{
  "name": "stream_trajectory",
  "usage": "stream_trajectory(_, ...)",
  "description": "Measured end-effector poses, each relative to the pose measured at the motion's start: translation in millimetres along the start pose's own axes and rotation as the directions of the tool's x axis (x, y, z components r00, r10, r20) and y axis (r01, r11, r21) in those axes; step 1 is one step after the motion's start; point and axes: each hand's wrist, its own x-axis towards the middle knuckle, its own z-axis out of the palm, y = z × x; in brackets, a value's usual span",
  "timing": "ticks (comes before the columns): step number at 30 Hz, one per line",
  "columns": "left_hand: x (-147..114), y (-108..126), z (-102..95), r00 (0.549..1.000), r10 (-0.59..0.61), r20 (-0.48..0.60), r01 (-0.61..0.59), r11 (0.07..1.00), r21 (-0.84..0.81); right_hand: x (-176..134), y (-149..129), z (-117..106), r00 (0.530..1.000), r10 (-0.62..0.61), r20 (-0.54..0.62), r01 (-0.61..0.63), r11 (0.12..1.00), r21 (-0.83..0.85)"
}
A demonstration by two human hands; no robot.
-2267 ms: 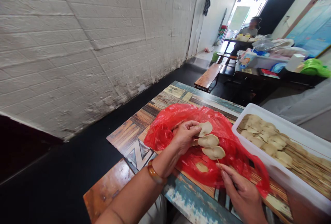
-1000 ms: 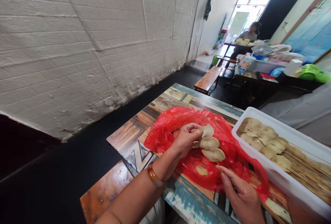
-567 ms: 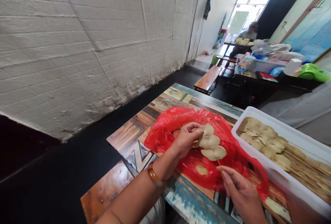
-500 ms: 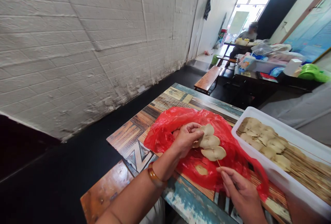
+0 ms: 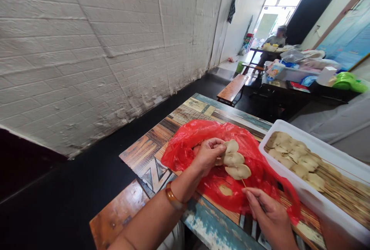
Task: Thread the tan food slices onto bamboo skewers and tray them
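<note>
Over the crumpled red plastic bag (image 5: 185, 140), left grip (image 5: 207, 156) pinches round beige slices (image 5: 234, 159), right grip (image 5: 269, 210) clasps their thin wooden skewer (image 5: 244, 183).

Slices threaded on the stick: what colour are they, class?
The slices are pale beige; the head view shows them best.

Glossy amber-brown bangle (image 5: 172, 197) on left wrist (image 5: 188, 180)

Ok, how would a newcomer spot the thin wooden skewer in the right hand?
On the patchwork-patterned table lies a crumpled red plastic bag. Over it, the skewer carries pale flat slices; it alone is held, while others lie in the white plastic tub.
</note>
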Motion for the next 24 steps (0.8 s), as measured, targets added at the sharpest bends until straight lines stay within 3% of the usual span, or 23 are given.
stream_trajectory(3, 0.1, 0.2, 0.2, 1.000, 0.014, -0.011, -0.014, 1.000, 0.011, 1.1, 1.3, -4.5, 0.997, 0.018, 0.074, -0.018, 1.000, -0.001)
stream_trajectory(10, 0.8, 0.7, 0.3, 0.998, 0.058, -0.026, -0.056, 0.995, 0.080, 2.1, -0.9, -3.3, 0.999, 0.031, 0.037, -0.031, 0.999, -0.005)
stream_trajectory(18, 1.1, 2.5, -1.1, 0.989, 0.145, -0.022, -0.136, 0.966, 0.220, 4.1, -1.8, -5.2, 0.996, 0.000, 0.090, -0.001, 1.000, 0.010)
stream_trajectory(24, 1.5, 1.3, -2.8, 0.995, 0.095, 0.004, -0.094, 0.977, 0.192, 7.3, -1.6, -6.2, 0.990, -0.037, 0.133, 0.038, 0.999, -0.003)
